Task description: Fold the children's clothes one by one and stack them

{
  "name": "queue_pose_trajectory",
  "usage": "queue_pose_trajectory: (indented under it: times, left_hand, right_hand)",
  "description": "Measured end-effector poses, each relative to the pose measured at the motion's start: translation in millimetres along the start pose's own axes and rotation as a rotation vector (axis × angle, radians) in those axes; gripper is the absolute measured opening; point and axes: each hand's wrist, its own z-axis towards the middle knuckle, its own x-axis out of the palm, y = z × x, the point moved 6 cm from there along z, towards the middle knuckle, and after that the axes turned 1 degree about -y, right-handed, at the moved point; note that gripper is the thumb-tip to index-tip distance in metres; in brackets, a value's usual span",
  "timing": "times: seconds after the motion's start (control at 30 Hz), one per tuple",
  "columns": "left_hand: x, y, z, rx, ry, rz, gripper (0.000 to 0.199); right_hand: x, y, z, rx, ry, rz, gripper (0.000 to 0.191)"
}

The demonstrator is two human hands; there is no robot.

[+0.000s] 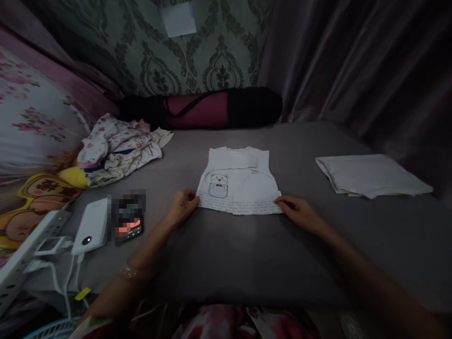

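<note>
A small white garment [243,183] with a bear print and rows of lettering along its lower edge lies flat on the grey surface, its sleeves or sides folded over the front. My left hand [182,206] pinches its lower left corner. At the lower right corner, my right hand [298,212] pinches the cloth between thumb and fingers.
Crumpled clothes [120,148] lie at the left. Nearer are a white power bank [91,226], a phone [130,228] and a power strip [31,259] with cables. Folded white cloth [370,174] lies right. A black and maroon bag [201,109] lines the back.
</note>
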Motion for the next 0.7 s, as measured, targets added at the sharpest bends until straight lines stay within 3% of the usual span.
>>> queue_pose_trajectory:
  times: [0.13, 0.27, 0.43, 0.53, 0.7]
  left_hand:
    - [-1.8, -9, -2, 0.122, 0.026, -0.032, 0.050]
    - [-2.7, -18, -4, 0.227, 0.102, -0.068, 0.038]
    - [-5.8, -19, -10, 0.331, 0.175, -0.054, 0.042]
    - [-4.9, -18, -11, 0.459, 0.129, -0.013, 0.046]
    - [-2.4, -14, 5, 0.555, 0.001, 0.021, 0.024]
  right_hand:
    - [-6, 10, -7, -0.080, 0.066, -0.122, 0.033]
    - [-4, 10, -14, -0.193, 0.140, -0.201, 0.047]
    - [-2, 1, -10, -0.288, 0.046, -0.275, 0.042]
    - [-1, 2, -6, -0.308, 0.010, -0.313, 0.034]
    - [-7, 10, 6, -0.351, -0.079, -0.290, 0.022]
